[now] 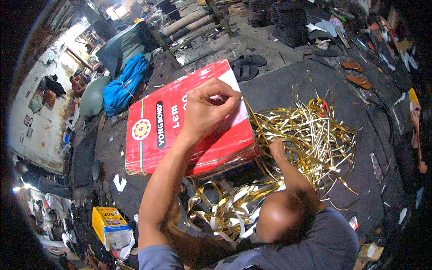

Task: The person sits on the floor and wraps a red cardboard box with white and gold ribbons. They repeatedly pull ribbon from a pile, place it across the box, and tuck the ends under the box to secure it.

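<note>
A thin, glossy gold strip is running taut from the left hand, whose fingertips are pinching its end over the white corner of a red, smooth-sided rectangular tin; its long axis is slanting down and to the right toward a tangled heap of gold strips. The right hand is reaching into that heap on the dark mat, and whether its fingers are clenched cannot be told. A pair of black sandals is lying beyond the tin.
</note>
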Available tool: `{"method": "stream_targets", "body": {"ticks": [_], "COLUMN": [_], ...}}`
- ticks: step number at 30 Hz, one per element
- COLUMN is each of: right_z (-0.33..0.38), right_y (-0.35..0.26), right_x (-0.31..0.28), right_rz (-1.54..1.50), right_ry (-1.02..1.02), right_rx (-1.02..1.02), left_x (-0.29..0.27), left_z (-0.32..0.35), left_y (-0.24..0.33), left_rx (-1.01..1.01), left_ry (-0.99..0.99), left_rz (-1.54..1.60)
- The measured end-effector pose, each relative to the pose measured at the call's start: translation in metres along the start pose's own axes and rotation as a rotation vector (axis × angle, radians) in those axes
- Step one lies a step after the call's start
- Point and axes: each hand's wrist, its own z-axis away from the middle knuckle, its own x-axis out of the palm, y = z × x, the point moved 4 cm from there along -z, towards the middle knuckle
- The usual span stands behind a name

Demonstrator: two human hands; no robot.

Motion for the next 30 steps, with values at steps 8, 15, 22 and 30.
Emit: {"method": "stream_targets", "body": {"ticks": [8,15,22,30], "right_z": [0.020,0.016,0.005,0.010], "right_y": [-0.003,0.006,0.038,0.032], "right_x": [-0.026,-0.036,-0.049,-0.062], "right_rz": [-0.067,0.018,0.100,0.210], "right_ry": [-0.043,-0.087,-0.137,-0.127], "right_rx": [0.172,0.218,0.318,0.250], "left_x": [-0.002,-0.007,-0.011,-0.015], "left_z": [-0.006,-0.002,0.003,0.004], "left_y": [0.011,0.028,0.024,0.019], "left_rx": [0.090,0.515,0.503,0.543], "left_ry": [-0.060,-0.143,-0.191,-0.170], "left_rz": [-0.132,-0.354,-0.345,-0.342]}}
